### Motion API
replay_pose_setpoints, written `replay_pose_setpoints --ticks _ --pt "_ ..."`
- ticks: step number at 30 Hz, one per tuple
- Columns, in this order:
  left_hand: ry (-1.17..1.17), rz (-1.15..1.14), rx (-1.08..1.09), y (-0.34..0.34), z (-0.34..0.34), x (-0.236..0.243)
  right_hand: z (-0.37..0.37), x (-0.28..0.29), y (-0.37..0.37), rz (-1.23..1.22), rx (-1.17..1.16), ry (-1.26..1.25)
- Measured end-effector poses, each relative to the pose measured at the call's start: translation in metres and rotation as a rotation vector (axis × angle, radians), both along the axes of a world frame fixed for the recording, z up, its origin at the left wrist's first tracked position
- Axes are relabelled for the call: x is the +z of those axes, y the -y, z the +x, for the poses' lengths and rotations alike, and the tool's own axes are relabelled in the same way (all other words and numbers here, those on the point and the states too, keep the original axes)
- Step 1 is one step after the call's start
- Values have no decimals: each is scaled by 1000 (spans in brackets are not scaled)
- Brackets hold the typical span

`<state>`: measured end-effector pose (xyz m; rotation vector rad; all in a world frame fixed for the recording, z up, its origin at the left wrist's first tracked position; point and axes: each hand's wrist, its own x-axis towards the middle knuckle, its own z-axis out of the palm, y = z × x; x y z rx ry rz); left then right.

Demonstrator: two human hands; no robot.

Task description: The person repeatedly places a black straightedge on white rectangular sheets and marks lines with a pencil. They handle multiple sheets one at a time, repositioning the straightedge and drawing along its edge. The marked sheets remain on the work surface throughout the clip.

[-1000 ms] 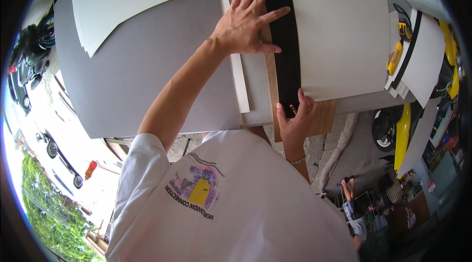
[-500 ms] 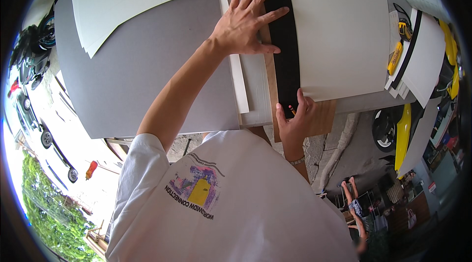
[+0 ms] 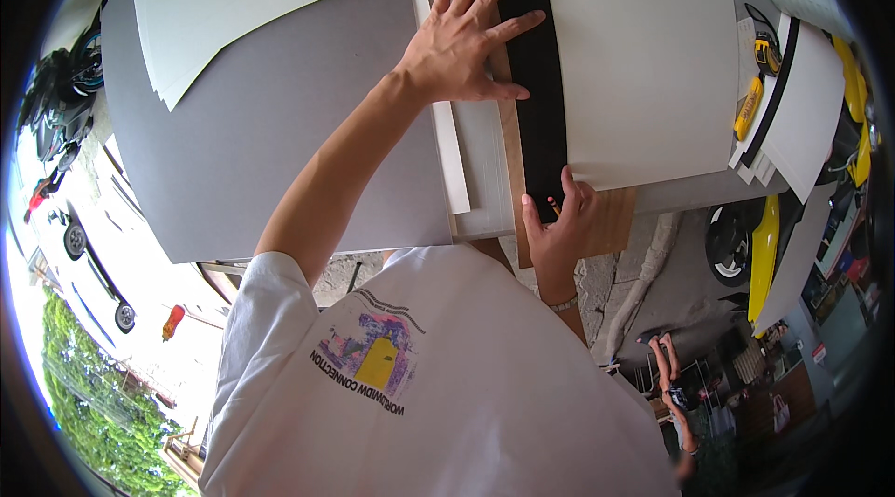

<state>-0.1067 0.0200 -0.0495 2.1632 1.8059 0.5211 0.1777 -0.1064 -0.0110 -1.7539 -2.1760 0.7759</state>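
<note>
My left hand (image 3: 463, 42) lies flat with its fingers spread, pressing on a long black strip (image 3: 538, 87) and the wooden board (image 3: 509, 157) beneath it. My right hand (image 3: 562, 228) is curled at the near end of the black strip, gripping a small yellow-tipped tool whose kind I cannot make out. A large white sheet (image 3: 645, 68) lies against the strip's right edge. A narrow white offcut (image 3: 451, 152) lies just left of the board.
A big grey board (image 3: 270, 133) covers the left of the table, with a stack of white sheets (image 3: 233, 3) on its far part. A yellow knife (image 3: 749, 108) and tape measure (image 3: 766, 54) lie to the right. Another person (image 3: 673, 385) stands below.
Both hands stay where they were on the black strip. Only the person at the lower right has shifted a little.
</note>
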Motion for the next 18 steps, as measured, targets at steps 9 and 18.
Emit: replay_pose_setpoints --ticks 9,18 --pt "-62 -146 42 2 34 33 3 -3 1 20 10 4" --pt "-135 -292 120 5 66 45 27 18 -34 -105 -118 -288"
